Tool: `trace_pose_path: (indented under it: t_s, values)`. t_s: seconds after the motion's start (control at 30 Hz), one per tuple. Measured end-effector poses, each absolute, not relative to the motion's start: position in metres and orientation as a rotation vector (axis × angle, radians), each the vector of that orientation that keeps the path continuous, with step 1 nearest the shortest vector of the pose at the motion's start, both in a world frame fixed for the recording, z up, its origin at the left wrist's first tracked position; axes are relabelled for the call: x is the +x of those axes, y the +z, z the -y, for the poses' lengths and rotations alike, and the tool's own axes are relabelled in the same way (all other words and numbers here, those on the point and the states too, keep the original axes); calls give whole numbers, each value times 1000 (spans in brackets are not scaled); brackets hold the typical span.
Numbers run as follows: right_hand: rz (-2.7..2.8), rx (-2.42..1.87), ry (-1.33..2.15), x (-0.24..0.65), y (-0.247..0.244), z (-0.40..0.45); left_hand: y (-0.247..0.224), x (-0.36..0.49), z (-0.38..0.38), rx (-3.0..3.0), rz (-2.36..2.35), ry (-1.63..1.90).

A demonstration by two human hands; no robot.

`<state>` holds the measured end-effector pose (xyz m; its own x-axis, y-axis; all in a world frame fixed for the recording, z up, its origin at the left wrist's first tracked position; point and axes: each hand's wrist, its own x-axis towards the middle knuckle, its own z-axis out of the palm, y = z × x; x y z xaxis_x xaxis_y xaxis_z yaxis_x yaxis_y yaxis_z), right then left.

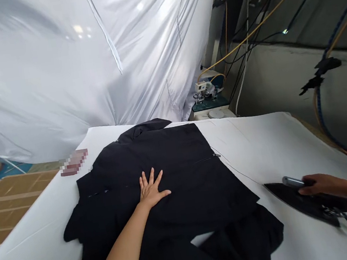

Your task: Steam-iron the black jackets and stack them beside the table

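A black jacket (185, 206) lies spread out over the white-covered table, with a small zipper pull (216, 155) at its right edge. My left hand (151, 190) rests flat on the middle of the jacket, fingers spread. At the right, my right hand (321, 184) is wrapped round the grey handle of a steam iron (315, 208). The iron's dark soleplate sits on the white cover, apart from the jacket's right side. A thin dark thread runs from the jacket toward the iron's tip.
The white table cover (252, 135) extends around the jacket. Behind it hangs a large white sheet (70, 76). A sewing machine (205, 92) stands at the back. Blue and yellow hoses (321, 112) hang at the right. A cardboard box (14, 201) lies left of the table.
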<state>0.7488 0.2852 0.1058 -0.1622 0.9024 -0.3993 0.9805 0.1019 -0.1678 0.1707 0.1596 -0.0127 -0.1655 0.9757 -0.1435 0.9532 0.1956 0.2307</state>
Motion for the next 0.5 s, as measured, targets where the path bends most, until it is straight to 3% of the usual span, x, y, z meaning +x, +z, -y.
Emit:
trace_pose_path:
  t_s: [0.1, 0.3, 0.5]
  values:
    - [-1953, 1851, -915, 745, 108, -273, -10, 171, -161, 1818, -2227, 86]
    - [-2023, 1978, -655, 687, 128, -291, -6, 174, -161, 1773, -2254, 66]
    - [-2350, 1694, -458, 537, 166, -328, 2, 181, -162, 1770, -2251, 71]
